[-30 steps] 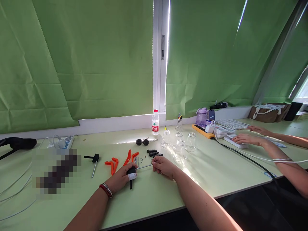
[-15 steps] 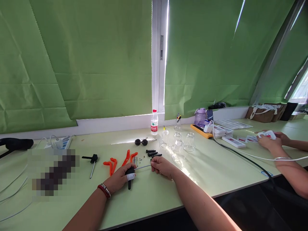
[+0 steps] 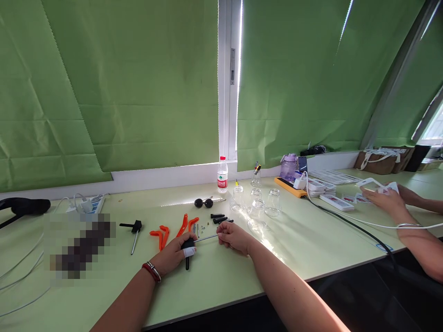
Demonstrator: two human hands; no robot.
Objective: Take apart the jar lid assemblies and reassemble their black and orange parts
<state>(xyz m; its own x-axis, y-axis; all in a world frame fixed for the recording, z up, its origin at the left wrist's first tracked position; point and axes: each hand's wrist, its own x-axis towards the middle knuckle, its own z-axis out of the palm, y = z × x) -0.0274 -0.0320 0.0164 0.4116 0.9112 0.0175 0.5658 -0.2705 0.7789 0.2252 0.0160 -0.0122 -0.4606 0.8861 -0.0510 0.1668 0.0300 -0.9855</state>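
Note:
My left hand (image 3: 175, 256), with a white bandage on one finger and a red band at the wrist, is closed round the black T-handle (image 3: 188, 251) of a tool whose thin metal shaft (image 3: 205, 239) points right. My right hand (image 3: 234, 236) pinches the far end of that shaft with its fingers curled. Both hands rest on the pale green table (image 3: 221, 276). Just behind them lie orange plastic handles (image 3: 183, 225), black grips (image 3: 218, 218) and small screws.
A second T-handle tool (image 3: 134, 230) lies to the left, near a blurred patch and a power strip (image 3: 90, 204). A water bottle (image 3: 222, 174), several glass jars (image 3: 258, 207) and black goggles (image 3: 203, 202) stand behind. At the right another person's hands (image 3: 386, 197) hold cards; a black cable (image 3: 349, 226) crosses the table.
My hands have hardly moved on the tool. The other person's hands at the right lifted from the card stacks and now hold cards above the table.

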